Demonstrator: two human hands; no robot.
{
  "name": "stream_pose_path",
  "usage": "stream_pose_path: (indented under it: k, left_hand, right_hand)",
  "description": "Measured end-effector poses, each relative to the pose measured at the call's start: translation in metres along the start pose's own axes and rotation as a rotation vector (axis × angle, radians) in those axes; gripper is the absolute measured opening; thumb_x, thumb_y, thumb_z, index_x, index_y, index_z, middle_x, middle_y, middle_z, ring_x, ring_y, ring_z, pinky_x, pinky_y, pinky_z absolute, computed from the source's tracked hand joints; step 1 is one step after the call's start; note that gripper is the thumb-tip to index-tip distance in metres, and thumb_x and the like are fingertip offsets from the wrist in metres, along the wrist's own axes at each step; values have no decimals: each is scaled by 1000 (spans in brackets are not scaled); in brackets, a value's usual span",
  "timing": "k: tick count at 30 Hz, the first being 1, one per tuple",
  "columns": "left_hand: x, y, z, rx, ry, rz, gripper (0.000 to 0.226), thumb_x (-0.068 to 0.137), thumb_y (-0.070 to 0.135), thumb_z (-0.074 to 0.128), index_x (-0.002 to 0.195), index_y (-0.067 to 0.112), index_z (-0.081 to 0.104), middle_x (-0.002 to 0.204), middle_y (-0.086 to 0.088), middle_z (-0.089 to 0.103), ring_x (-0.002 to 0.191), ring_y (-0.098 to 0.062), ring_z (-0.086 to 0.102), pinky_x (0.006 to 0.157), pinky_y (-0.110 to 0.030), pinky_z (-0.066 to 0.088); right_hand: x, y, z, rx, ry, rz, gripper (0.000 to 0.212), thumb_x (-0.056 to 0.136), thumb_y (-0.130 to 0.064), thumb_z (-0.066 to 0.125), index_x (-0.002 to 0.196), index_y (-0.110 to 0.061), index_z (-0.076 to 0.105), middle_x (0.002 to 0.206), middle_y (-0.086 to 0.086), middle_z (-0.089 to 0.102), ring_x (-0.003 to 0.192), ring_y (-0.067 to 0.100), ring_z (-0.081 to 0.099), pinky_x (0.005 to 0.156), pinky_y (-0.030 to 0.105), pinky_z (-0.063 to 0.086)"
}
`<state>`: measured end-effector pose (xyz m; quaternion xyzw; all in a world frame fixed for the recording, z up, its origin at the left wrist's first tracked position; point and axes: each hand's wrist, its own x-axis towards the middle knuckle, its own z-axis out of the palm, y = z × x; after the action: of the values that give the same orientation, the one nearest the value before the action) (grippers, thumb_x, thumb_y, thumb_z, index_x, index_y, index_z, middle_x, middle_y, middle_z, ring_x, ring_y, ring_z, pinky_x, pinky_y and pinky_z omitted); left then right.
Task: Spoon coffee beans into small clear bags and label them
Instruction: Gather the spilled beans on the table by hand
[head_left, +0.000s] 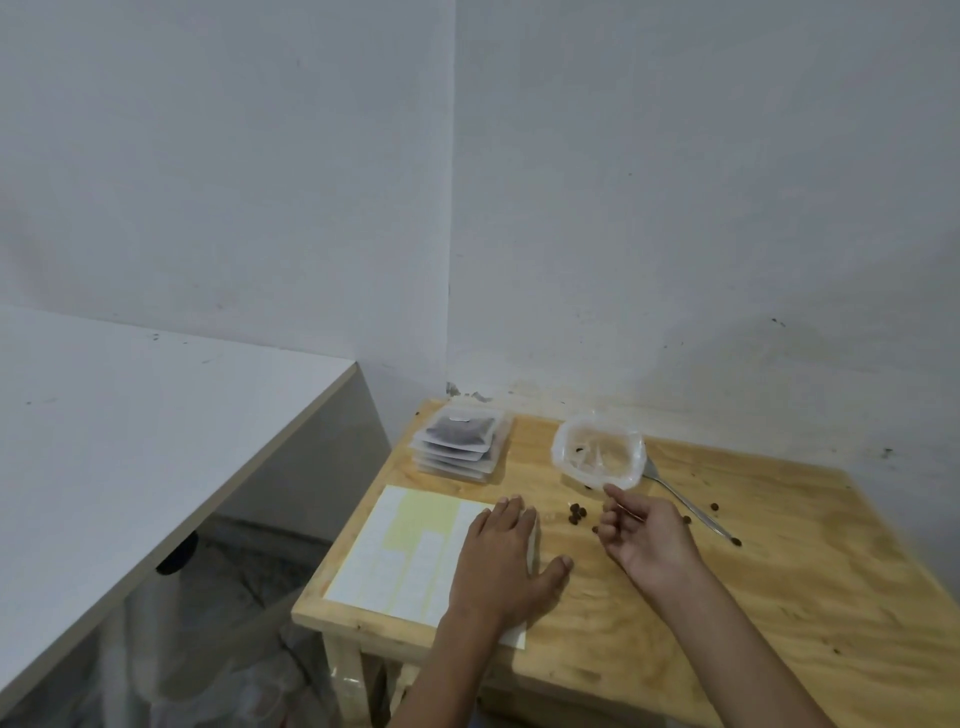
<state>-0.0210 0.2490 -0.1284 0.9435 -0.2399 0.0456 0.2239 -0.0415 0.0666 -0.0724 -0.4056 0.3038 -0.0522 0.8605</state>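
On the pale plywood desk (675, 597), with its wavy grain, a stack of small clear bags (460, 439) sits at the far left corner; the top one is flat, rectangular and filled with dark coffee beans. To its right stands a crinkled, translucent plastic container (597, 453) with a rolled rim, nearly empty, only a few beans showing inside. A metal spoon (685, 501) lies just beside it, handle angled toward the near right. Loose coffee beans (576, 513) are scattered on the wood between the hands and along the spoon. A sheet of labels (410, 556), white stickers on a pale yellow backing, lies flat at the near left edge. The left hand (506, 558) rests palm down on that sheet, fingers straight and close together, thumb out on the bare wood. The right hand (647, 535) hovers near the container's rim with fingers curled inward; its fingertips seem to pinch something small, possibly a bean, though blur hides it.
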Motion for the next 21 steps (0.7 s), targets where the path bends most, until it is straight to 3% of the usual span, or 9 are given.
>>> stream_pose_path:
  k: [2, 4, 6, 8, 12, 15, 18, 21]
  left_hand:
    - [0, 0, 0, 2, 7, 6, 81, 95, 68, 43, 158, 18, 35, 169, -5, 24, 158, -19, 15, 127, -34, 8]
    - [1, -1, 1, 3, 18, 15, 80, 94, 69, 42, 155, 17, 39, 168, -6, 28, 157, -20, 18, 127, -35, 10]
    - [1, -1, 1, 1, 23, 16, 81, 92, 70, 40, 154, 17, 41, 167, -7, 30, 156, -20, 20, 126, -36, 13]
    - [2, -2, 3, -6, 21, 8, 82, 90, 70, 39, 154, 18, 41, 168, -6, 29, 156, -20, 20, 127, -36, 13]
    - [2, -1, 3, -6, 32, 6, 80, 91, 69, 42, 153, 18, 42, 168, -6, 29, 156, -19, 20, 126, -36, 13]
    - [3, -1, 3, -13, 32, 7, 79, 92, 68, 43, 153, 18, 42, 167, -7, 29, 156, -20, 21, 126, -36, 13]
    - [3, -1, 2, -15, 35, 9, 80, 90, 69, 41, 151, 18, 44, 167, -7, 31, 156, -20, 22, 126, -37, 14]
    - [2, -2, 2, -25, 35, 12, 79, 91, 68, 42, 152, 17, 44, 167, -6, 31, 156, -20, 23, 126, -37, 14]
  right_hand:
    - [6, -1, 1, -273, 49, -109, 20, 94, -10, 53, 104, -2, 69, 57, -4, 44, 45, 10, 36, 39, 24, 29]
    - [8, -2, 3, -781, 139, -374, 13, 91, -20, 65, 90, -14, 76, 55, -9, 55, 48, 13, 50, 46, 27, 42]
    - [10, 0, 5, -1206, 161, -576, 9, 89, -28, 73, 83, -26, 79, 70, -10, 72, 64, 14, 68, 65, 35, 57]
    - [11, 3, 7, -1399, 181, -584, 7, 87, -36, 76, 90, -31, 79, 86, -11, 75, 75, 12, 70, 70, 32, 57]
    - [17, 8, 11, -1529, 213, -589, 13, 87, -37, 77, 99, -32, 80, 102, -7, 76, 84, 14, 67, 64, 27, 47]
    - [17, 9, 14, -1594, 206, -586, 5, 90, -32, 73, 89, -30, 78, 90, -8, 73, 80, 14, 66, 58, 26, 44]
    - [19, 8, 12, -1654, 203, -632, 12, 94, -27, 66, 84, -27, 72, 82, -8, 68, 76, 15, 65, 56, 27, 45]
    - [21, 7, 10, -1309, 181, -603, 20, 97, -23, 56, 79, -17, 64, 70, -6, 62, 63, 16, 59, 52, 28, 41]
